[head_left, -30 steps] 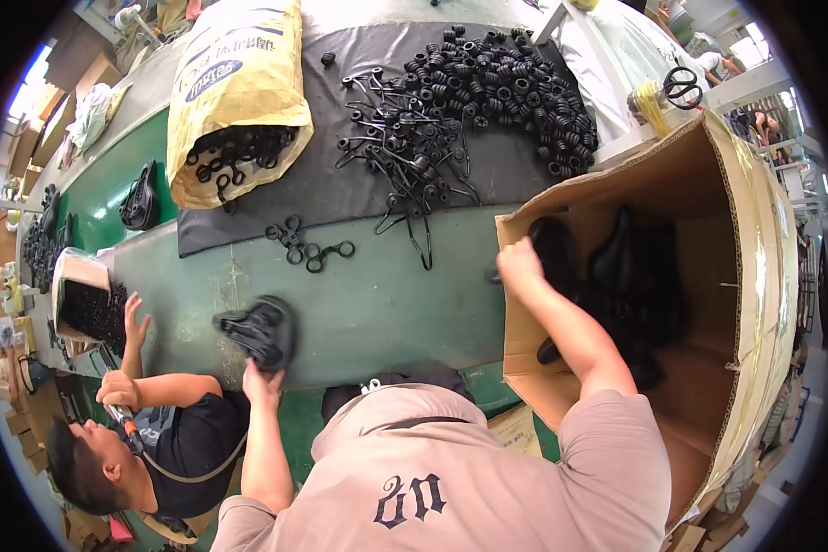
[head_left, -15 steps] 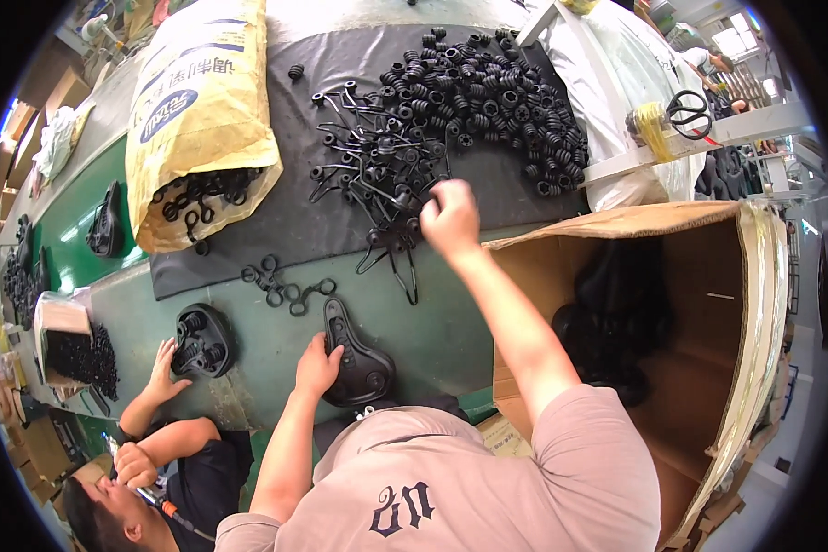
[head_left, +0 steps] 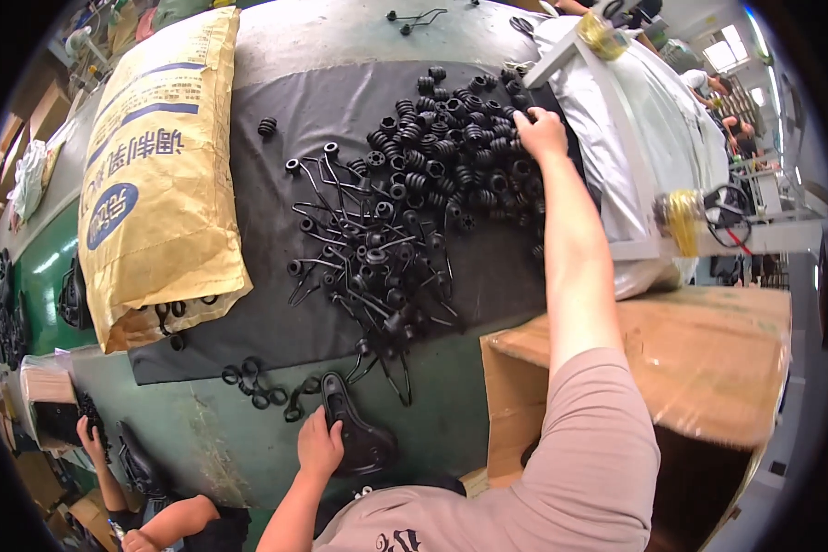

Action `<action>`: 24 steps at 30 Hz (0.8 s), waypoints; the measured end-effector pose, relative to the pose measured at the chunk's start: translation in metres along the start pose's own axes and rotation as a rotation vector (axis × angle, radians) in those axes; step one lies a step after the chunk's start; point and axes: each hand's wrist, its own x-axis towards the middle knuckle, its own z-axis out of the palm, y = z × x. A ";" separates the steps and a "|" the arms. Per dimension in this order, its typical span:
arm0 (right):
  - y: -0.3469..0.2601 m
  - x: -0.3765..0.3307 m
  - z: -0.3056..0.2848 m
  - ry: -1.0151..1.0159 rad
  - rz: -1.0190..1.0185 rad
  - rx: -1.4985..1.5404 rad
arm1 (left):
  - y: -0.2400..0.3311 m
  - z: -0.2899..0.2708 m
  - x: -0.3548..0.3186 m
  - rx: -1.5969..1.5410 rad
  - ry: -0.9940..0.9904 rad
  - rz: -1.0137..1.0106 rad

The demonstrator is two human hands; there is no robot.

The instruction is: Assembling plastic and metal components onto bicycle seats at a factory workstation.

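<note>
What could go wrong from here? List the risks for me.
The right hand is at a loose heap of black springs; some might roll away.
The bent rods lie tangled, so pulling one could drag others.
Black rings lie close to the nose of the bike seat under the left hand; shifting it may scatter them.

Pretty cluttered in here tbh, long grey-green surface [head_left: 446,396] across the middle, white metal frame [head_left: 787,239] on the right, plain grey floor [head_left: 800,396] past that, bright paned window [head_left: 727,51] and thin white strip light [head_left: 760,39] up top
</note>
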 end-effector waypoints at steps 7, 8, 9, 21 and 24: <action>0.019 0.068 0.042 -0.450 -0.038 0.111 | -0.001 -0.010 -0.013 0.002 -0.105 -0.060; 0.025 0.068 0.051 -0.444 -0.075 0.056 | -0.002 -0.006 -0.008 0.015 -0.074 0.011; 0.028 0.059 0.067 -0.454 -0.108 0.012 | -0.002 -0.009 -0.010 0.023 -0.095 -0.001; 0.007 -0.055 0.052 -0.525 -0.119 0.436 | 0.005 -0.015 -0.012 0.033 -0.071 -0.024; 0.005 -0.084 0.045 -0.647 -0.151 0.383 | 0.004 -0.013 -0.015 0.057 -0.037 -0.024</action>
